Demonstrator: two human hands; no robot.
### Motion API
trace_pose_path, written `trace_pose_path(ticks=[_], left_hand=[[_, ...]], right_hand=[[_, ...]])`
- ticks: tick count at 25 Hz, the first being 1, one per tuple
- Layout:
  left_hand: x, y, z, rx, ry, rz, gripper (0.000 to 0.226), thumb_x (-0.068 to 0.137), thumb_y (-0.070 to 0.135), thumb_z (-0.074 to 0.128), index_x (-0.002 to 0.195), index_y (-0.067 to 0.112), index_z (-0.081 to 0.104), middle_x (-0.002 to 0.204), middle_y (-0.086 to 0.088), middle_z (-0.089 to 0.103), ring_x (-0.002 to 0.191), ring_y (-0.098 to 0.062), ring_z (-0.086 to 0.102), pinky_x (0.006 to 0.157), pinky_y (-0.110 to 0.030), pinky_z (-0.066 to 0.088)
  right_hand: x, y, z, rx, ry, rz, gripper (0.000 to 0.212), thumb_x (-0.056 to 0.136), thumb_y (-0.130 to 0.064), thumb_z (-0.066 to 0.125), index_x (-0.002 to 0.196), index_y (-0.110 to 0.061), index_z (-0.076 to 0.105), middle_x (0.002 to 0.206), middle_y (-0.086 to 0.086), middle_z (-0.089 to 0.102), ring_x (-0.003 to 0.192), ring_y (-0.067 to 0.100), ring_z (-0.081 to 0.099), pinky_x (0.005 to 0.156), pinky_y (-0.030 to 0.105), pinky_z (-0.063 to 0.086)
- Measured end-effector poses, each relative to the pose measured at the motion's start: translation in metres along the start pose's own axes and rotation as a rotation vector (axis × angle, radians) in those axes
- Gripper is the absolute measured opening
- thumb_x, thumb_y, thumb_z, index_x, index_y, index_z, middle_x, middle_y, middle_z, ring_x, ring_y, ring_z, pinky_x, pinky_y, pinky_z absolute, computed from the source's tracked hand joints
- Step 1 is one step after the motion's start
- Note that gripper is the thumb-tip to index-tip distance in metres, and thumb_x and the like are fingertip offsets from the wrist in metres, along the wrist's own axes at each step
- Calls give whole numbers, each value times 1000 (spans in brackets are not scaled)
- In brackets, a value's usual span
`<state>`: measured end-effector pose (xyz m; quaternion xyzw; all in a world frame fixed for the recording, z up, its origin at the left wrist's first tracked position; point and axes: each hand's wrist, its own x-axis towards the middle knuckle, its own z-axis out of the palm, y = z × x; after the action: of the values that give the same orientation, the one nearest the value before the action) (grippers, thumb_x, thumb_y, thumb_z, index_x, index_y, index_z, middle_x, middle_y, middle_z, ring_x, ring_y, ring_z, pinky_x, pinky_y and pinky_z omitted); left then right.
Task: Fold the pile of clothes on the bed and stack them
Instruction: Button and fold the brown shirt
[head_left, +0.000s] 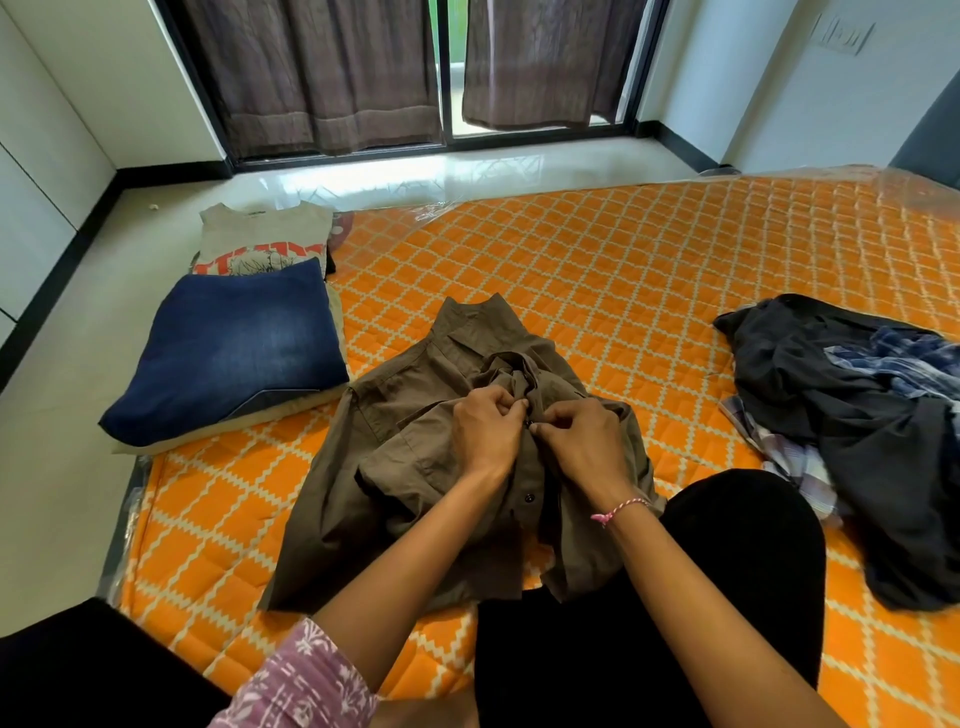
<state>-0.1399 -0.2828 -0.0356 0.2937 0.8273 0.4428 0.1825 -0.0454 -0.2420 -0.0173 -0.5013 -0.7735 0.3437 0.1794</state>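
The brown shirt (415, 441) lay front-up on the orange mattress (649, 270), directly ahead of the person, its long axis running away from them, collar at the far end. Both hands met at the front placket, about midway along it, neither nearer than the other. The left hand (485, 434) pinched the fabric edge, fingers curled; the right hand (582, 441) likewise pinched the opposite edge (apparently fastening a button). The unfolded pile (841, 415) lay well apart to the right; folded jeans (228, 353) sat to the left.
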Motion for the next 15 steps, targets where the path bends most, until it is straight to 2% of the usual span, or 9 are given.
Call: trace_pose_path(ticks=[6,9,11,15], left_hand=[[1,7,1,199,10,73,14,89,23,64,80,13,67,81,-4,69,80,-18,64,65,-25,45],[3,5,1,134,-10,11,12,88,21,65,79,12,68,82,-5,70,80,-17,66,63,-22,44],[5,4,2,117,-3,-16,12,87,19,66,78,12,68,81,-5,70,78,-17,66,62,-23,46],[8,3,6,15,-19,-72,12,84,15,68,73,11,67,78,-7,70,73,-19,67,67,-31,55]], right_hand=[[-4,2,13,19,134,-25,7,84,-17,70,81,-16,76,74,0,71,66,9,60,62,19,41],[-5,4,16,4,145,-25,7,84,-17,70,82,-13,76,75,1,71,66,9,58,59,15,37],[-8,1,20,-55,157,-36,8,84,-18,69,82,-13,75,75,2,70,66,10,58,59,16,40],[-10,-3,28,-160,264,-47,14,88,-18,63,80,-11,71,74,4,67,65,13,56,60,21,39]])
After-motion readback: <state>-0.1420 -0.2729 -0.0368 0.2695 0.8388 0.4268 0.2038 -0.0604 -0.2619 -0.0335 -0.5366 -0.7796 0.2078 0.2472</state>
